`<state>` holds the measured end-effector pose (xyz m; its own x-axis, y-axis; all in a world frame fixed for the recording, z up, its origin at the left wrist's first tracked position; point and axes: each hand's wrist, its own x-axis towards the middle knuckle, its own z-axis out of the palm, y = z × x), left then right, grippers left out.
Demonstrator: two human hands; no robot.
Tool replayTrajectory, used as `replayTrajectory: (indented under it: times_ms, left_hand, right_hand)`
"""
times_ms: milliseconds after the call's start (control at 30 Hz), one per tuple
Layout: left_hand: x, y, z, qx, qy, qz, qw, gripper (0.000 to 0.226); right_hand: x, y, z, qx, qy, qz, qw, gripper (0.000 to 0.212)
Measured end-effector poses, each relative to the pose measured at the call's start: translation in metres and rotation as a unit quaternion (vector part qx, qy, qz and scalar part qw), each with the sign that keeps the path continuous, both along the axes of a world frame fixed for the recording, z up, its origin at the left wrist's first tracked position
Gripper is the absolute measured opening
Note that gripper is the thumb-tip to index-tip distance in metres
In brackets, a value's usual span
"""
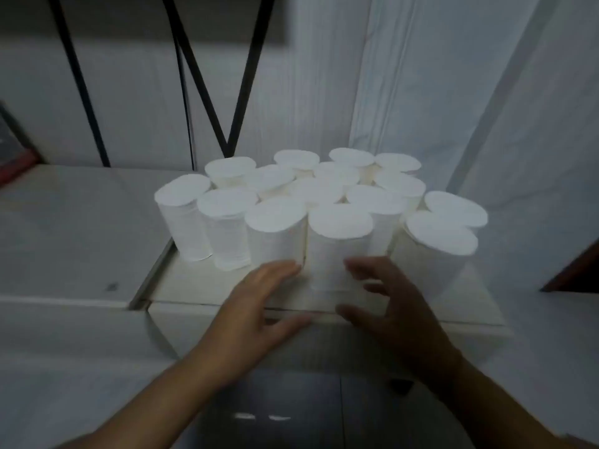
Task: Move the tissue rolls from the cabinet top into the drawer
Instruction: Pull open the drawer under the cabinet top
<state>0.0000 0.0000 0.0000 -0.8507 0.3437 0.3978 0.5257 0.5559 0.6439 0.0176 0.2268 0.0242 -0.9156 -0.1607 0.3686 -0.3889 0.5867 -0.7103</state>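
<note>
Head view shows the tissue rolls point(324, 189), well over a dozen of them, standing upright in a tight cluster on the pale cabinet top point(194, 286), sides touching or nearly so. Packed on end like this they brace one another, though lifting one could tip its neighbours. By the look of it none has gone into the drawer, so the task seems to be at its start. The near centre roll point(337, 247) stands at the front of the cluster, closest to the cabinet's near edge, which makes it the natural first pick. The left hand point(256, 312) and right hand point(389, 312) sit low on either side of that roll, apart from each other, fingers spread and uncurled, gripping nothing. The placement suggests they are about to close in on the roll from both sides, or on it and the roll to its left. Motion blur hides whether any fingertip already touches the paper. Below the near edge lies a dark space point(291, 400) that may be the drawer's opening, but this cannot be told for sure. To the left, set apart by a narrow gap, runs a grey-white surface point(64, 222) with a red-edged object point(16, 160) at its far left. Black cables point(201, 76) hang down the far wall, and white draped fabric point(405, 92) falls at the far right.
</note>
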Motion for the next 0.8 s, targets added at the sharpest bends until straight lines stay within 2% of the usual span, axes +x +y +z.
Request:
replayTrajectory:
  times_ms: [133, 233, 333, 533, 800]
  left_hand:
    - [0.016, -0.005, -0.044, -0.102, -0.032, 0.021, 0.994, 0.053]
    - [0.016, -0.006, -0.066, -0.160, -0.016, 0.052, 0.986, 0.053]
    - [0.017, -0.001, -0.076, -0.159, 0.010, 0.076, 0.984, 0.051]
    - [0.014, 0.000, -0.088, -0.152, 0.065, 0.092, 0.982, 0.039]
    - [0.017, 0.005, -0.103, -0.116, 0.068, 0.116, 0.984, 0.040]
  right_hand:
    - [0.012, -0.001, -0.042, 0.086, -0.037, -0.028, 0.995, 0.044]
    - [0.010, 0.004, -0.067, 0.158, -0.048, -0.049, 0.985, 0.042]
    - [0.009, 0.003, -0.081, 0.199, -0.028, -0.076, 0.977, 0.041]
    - [0.010, -0.001, -0.091, 0.187, 0.004, -0.106, 0.977, 0.039]
    - [0.007, -0.004, -0.088, 0.188, -0.004, -0.112, 0.976, 0.036]
